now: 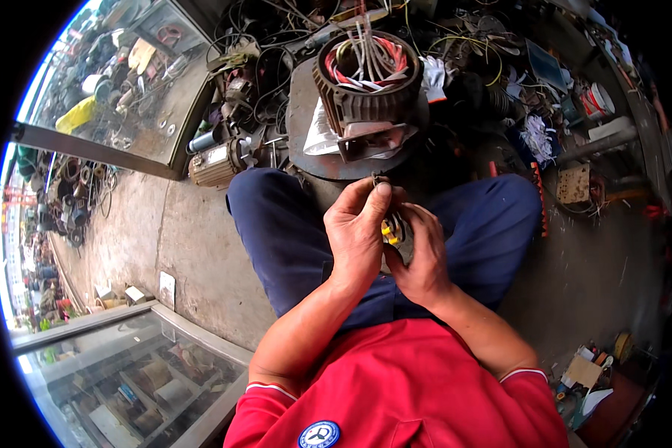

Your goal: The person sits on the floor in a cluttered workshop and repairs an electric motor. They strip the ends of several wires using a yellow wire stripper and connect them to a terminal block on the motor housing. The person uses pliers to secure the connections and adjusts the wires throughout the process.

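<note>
Yellow item (390,232) at right hand (425,261), fingers curled, grip unclear; left hand (357,231), fingers pinching dark piece (379,180)

- Daylight pours in from my left; the far left rim burns out to white, fringed with blue.
- The floor (138,231) is pale on that side and falls dim at the right.
- Left hand (357,228) and right hand (425,257) are well lit, but the small piece (378,180) at the left thumb looks soft.
- Reflections haze the glass case (204,335), lower left.
- Deep shadow muddies the upper right.
- Edges bow toward the round, black-cornered rim.
</note>
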Demonstrator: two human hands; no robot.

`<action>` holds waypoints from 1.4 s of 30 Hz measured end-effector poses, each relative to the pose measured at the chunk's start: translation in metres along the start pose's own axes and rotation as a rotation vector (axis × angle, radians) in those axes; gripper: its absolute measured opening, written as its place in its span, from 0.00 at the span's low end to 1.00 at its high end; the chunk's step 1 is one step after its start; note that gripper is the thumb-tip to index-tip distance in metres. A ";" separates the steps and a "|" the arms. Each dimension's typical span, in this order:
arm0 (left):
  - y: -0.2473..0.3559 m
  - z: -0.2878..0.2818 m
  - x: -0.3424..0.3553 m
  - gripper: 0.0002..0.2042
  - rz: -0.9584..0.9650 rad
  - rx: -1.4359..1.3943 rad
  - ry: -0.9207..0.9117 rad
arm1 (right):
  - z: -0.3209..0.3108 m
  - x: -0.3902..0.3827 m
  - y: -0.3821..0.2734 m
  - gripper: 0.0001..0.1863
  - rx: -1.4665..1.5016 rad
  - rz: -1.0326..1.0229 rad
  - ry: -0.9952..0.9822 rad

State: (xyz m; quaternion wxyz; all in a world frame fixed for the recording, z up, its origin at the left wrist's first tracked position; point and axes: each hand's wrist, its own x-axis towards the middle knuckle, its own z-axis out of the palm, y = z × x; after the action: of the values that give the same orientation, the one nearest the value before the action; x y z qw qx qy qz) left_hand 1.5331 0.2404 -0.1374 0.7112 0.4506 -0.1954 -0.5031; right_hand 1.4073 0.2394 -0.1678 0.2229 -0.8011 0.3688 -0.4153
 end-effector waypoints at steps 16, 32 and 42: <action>0.042 0.028 0.009 0.05 0.041 -0.255 -0.047 | 0.001 0.038 0.008 0.26 0.247 0.039 0.143; 0.037 0.012 0.031 0.19 0.173 0.089 -0.398 | -0.022 0.055 0.024 0.14 0.564 0.108 -0.174; 0.088 -0.006 0.035 0.06 0.514 0.670 -0.596 | -0.024 0.054 0.015 0.14 0.671 0.209 -0.442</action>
State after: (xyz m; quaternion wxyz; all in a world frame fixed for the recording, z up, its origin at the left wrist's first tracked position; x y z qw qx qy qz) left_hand 1.6001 0.2195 -0.0734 0.5419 0.4283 -0.6443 -0.3282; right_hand 1.4021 0.1864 -0.1375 0.5864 -0.7123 0.2355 -0.3054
